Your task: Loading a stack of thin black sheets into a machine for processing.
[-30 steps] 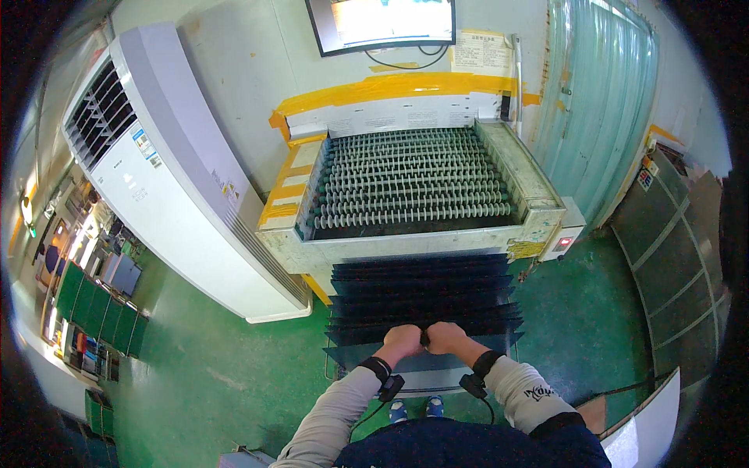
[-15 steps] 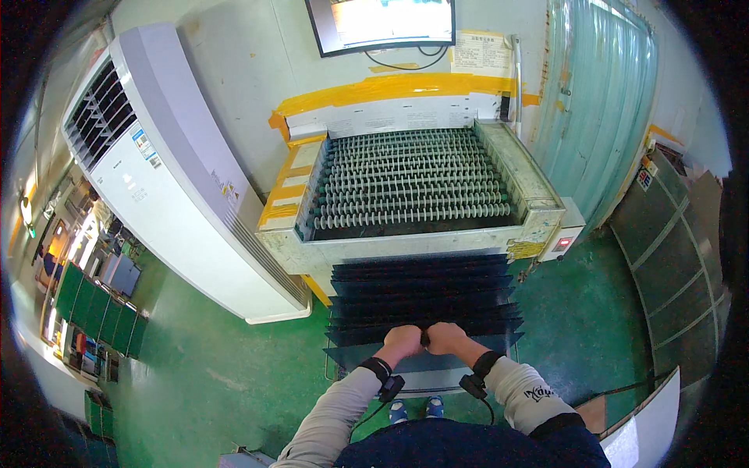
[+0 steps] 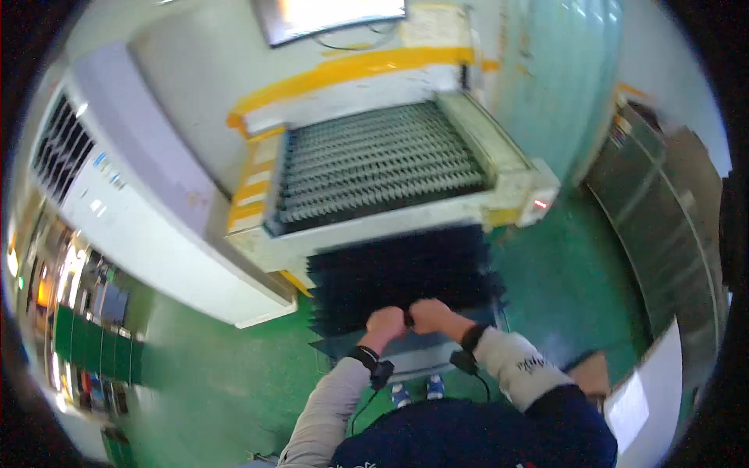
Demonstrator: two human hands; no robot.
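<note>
My left hand (image 3: 385,321) and my right hand (image 3: 430,316) are closed side by side in front of my body. A small dark piece shows between them, but I cannot make out what it is. Just beyond and below them stands a row of thin dark blue-black panels (image 3: 398,269), their edges stacked one behind another. A pale rack edge shows under the nearest panel. Behind the panels is a conveyor machine (image 3: 382,160) with rows of grey roller discs.
A tall white air conditioner (image 3: 172,210) stands at the left. On the wall hangs a screen (image 3: 331,15). To the right are a grey panel-like stand (image 3: 663,203) and a white board (image 3: 647,390). Green panels (image 3: 94,343) stand at far left on the green floor.
The whole view has shifted and tilted, with blur, so the machine sits farther left and higher. Both hands stay together, closed, over the dark panels.
</note>
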